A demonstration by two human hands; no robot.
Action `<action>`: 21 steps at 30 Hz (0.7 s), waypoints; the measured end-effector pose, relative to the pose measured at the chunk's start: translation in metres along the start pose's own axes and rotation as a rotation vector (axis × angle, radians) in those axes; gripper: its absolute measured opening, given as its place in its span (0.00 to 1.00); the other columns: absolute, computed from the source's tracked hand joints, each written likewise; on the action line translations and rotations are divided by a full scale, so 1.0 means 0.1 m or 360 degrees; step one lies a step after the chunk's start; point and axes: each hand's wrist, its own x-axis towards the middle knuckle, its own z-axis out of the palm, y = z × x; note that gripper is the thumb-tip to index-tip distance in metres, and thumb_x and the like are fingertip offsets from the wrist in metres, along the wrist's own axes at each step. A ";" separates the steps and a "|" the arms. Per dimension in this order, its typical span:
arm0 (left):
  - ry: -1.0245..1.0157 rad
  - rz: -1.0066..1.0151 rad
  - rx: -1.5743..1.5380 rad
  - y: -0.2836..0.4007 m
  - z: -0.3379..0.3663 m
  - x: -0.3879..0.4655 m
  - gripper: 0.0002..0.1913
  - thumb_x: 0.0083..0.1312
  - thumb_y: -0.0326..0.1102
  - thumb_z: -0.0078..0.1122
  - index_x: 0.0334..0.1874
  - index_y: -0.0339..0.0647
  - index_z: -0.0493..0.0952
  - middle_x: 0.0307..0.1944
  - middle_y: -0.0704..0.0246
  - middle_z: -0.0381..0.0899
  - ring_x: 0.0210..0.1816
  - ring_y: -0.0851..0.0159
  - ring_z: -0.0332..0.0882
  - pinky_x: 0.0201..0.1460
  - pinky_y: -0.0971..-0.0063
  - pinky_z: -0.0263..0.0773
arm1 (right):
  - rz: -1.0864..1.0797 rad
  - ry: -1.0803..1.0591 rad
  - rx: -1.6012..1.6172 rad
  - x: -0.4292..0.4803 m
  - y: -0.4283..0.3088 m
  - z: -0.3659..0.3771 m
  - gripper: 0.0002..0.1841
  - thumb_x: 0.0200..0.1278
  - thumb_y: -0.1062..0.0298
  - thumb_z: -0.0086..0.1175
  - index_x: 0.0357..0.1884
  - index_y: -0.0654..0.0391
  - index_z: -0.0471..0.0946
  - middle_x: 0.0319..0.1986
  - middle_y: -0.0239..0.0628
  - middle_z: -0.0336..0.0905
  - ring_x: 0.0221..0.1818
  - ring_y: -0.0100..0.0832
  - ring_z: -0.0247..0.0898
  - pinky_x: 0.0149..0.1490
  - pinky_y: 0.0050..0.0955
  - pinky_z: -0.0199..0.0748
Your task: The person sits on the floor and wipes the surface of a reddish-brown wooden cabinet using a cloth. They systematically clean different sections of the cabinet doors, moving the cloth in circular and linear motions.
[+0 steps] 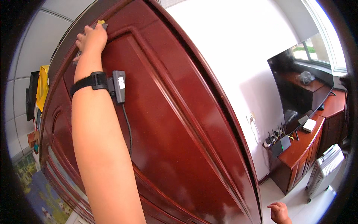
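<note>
My left hand reaches to the upper edge of a large dark red wooden panelled door. It is pressed over a grey and yellow cloth-like item, mostly hidden beneath the palm and fingers. Around my left wrist runs a black strap, with a small dark grey device and a cable beside it. Low at the right, my right hand hangs apart from the door, above the pale floor. Its fingers look curled, but their far side is hidden.
A wooden cabinet along the white wall carries a television, a router and a white box. A silver suitcase stands before it. Yellow cloth or bag hangs at far left, above a panda-patterned surface.
</note>
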 end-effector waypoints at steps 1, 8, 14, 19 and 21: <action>0.0018 0.0053 -0.0018 0.14 0.02 -0.06 0.35 0.77 0.60 0.33 0.81 0.51 0.56 0.83 0.56 0.45 0.84 0.49 0.41 0.74 0.19 0.33 | -0.0014 0.0001 -0.0002 0.01 0.02 -0.01 0.15 0.64 0.81 0.52 0.47 0.55 0.84 0.46 0.48 0.84 0.47 0.55 0.79 0.52 0.46 0.78; -0.0093 0.0309 -0.0048 0.73 0.06 -0.34 0.35 0.77 0.59 0.32 0.83 0.56 0.53 0.85 0.61 0.42 0.85 0.51 0.37 0.76 0.21 0.32 | 0.0007 -0.0013 -0.0037 -0.08 0.09 -0.08 0.15 0.63 0.80 0.52 0.46 0.54 0.84 0.46 0.47 0.84 0.45 0.54 0.80 0.51 0.46 0.80; -0.0063 0.0624 -0.0055 0.92 0.22 -0.39 0.36 0.75 0.65 0.34 0.83 0.63 0.55 0.85 0.64 0.44 0.84 0.49 0.40 0.73 0.17 0.33 | 0.0048 -0.0025 -0.0029 -0.20 0.11 -0.14 0.15 0.62 0.81 0.52 0.45 0.54 0.85 0.45 0.46 0.85 0.44 0.54 0.81 0.50 0.46 0.79; -0.0048 0.0769 0.0020 1.00 0.34 -0.54 0.34 0.77 0.64 0.34 0.83 0.62 0.55 0.85 0.66 0.46 0.84 0.51 0.42 0.74 0.19 0.35 | 0.0011 0.0035 -0.0018 -0.24 0.08 -0.15 0.15 0.62 0.81 0.52 0.44 0.54 0.85 0.44 0.46 0.85 0.44 0.53 0.80 0.49 0.46 0.79; -0.0028 0.0854 0.0046 0.98 0.35 -0.65 0.34 0.77 0.63 0.35 0.83 0.61 0.55 0.85 0.65 0.45 0.84 0.52 0.42 0.74 0.19 0.36 | 0.0018 0.0043 0.0003 -0.25 0.06 -0.15 0.15 0.62 0.82 0.52 0.44 0.54 0.85 0.44 0.46 0.84 0.44 0.53 0.80 0.49 0.46 0.79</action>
